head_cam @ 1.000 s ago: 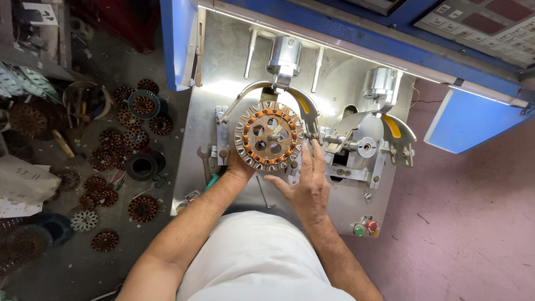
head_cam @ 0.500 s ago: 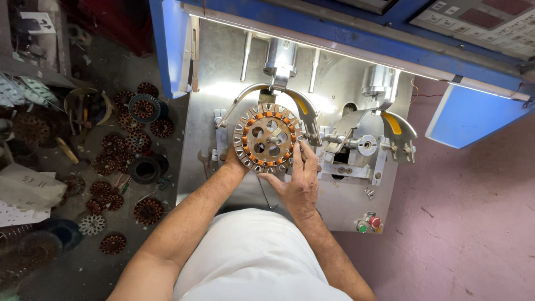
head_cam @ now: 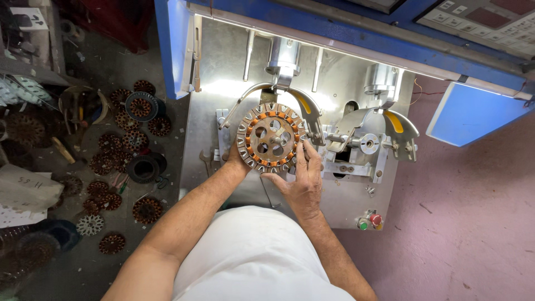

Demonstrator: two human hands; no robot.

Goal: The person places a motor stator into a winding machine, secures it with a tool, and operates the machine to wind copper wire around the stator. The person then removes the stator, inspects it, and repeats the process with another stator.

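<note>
Two hands meet at one stator, a round disc with copper-wound slots around a hub pierced by holes. It sits upright against the metal plate of the machine, near the plate's left edge and under the curved grey arm that hangs from a silver cylinder.

The left hand cups the stator's lower left rim, its fingers curled behind the disc and mostly hidden, so it grips the rim. The right hand lies against the lower right rim; its fingers are stretched out, close together, their tips touching the disc's right edge, and the thumb points left beneath the disc. It presses on the stator rather than closing around it.

To the right on the same plate stands a second station: a grey bracket with a yellow strip under another silver cylinder, with a small round spindle just left of it. At the plate's lower right corner sit a green button and a red button, side by side. A blue frame borders the machine at the top and left.

On the floor to the left lie many more wound stators, scattered well apart from the machine, with a black ring among them.
</note>
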